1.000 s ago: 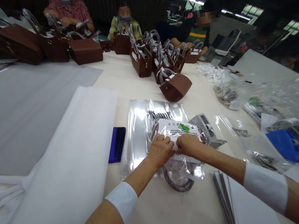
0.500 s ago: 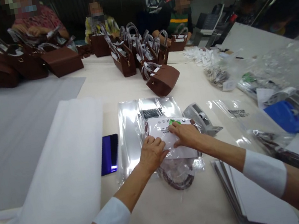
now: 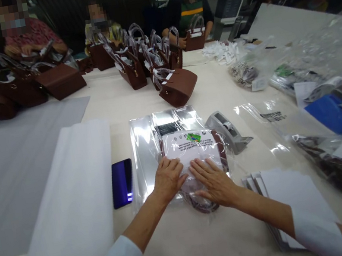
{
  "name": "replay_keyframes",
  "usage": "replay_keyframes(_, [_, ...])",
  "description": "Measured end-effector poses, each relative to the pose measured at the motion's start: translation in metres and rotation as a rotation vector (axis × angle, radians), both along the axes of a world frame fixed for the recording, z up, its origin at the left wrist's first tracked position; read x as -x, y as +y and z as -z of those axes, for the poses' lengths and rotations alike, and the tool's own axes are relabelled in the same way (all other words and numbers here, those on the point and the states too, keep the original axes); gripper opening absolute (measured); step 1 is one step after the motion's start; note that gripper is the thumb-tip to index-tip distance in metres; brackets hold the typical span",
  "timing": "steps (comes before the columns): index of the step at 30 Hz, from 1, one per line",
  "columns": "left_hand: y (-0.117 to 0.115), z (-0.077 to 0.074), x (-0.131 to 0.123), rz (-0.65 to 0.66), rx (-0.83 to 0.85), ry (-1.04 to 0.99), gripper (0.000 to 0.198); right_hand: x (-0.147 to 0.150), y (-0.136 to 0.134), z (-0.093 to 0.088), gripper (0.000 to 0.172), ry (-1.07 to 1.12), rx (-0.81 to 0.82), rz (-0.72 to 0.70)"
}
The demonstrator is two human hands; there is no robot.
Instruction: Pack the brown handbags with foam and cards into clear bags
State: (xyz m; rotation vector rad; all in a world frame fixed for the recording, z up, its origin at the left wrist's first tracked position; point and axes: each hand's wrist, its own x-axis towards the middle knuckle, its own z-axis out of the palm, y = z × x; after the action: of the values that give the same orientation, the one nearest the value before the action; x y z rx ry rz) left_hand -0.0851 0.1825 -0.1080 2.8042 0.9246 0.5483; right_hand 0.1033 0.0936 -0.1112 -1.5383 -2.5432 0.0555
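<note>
A clear plastic packet (image 3: 193, 144) with a white printed label and a green sticker lies in front of me, with a brown strap coiled inside it. My left hand (image 3: 168, 178) rests on its near left part, fingers curled down onto the plastic. My right hand (image 3: 211, 180) lies flat on its near right part, fingers spread. Under the packet is a stack of clear bags (image 3: 145, 143).
A dark phone (image 3: 122, 183) lies left of the bags, beside white foam sheets (image 3: 69, 206). A grey tape dispenser (image 3: 227, 129) sits right of the packet. White cards (image 3: 286, 191) lie near right. Brown handbags (image 3: 177, 85) stand farther off, where other people sit.
My right hand slid from the packet's top back to its near edge and flattened. My left hand stayed on the packet. The view tilted up a little.
</note>
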Motion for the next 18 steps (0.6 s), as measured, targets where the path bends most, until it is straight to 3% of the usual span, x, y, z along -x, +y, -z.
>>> replay_keyframes(2, [0.004,-0.004,0.003,0.032,0.022,0.0,0.022,-0.004,0.003,-0.013,0.053,0.166,0.019,0.114])
replay_keyframes(4, [0.005,-0.01,0.008,0.043,0.035,0.01,0.034,-0.014,0.0,-0.029,0.044,0.373,-0.043,0.328])
replay_keyframes(7, [-0.012,-0.012,0.019,0.031,-0.061,-0.023,0.058,-0.037,-0.027,-0.033,0.036,0.526,-0.214,0.59])
replay_keyframes(9, [-0.038,-0.002,0.028,0.074,-0.179,-0.118,0.053,-0.048,-0.057,-0.018,0.031,0.474,-0.247,0.547])
replay_keyframes(11, [-0.069,0.018,0.034,0.145,-0.232,-0.225,0.034,-0.05,-0.085,0.006,0.032,0.364,-0.206,0.38])
replay_keyframes(13, [-0.096,0.042,0.037,0.115,-0.232,-0.253,0.023,-0.044,-0.104,0.029,0.04,0.228,-0.18,0.206])
replay_keyframes(16, [-0.113,0.07,0.032,0.033,-0.269,-0.228,0.028,-0.031,-0.105,0.047,0.045,0.052,-0.229,0.103])
replay_keyframes(18, [-0.11,0.077,0.026,-0.02,-0.289,-0.246,0.03,-0.026,-0.093,0.046,0.043,-0.005,-0.284,0.075])
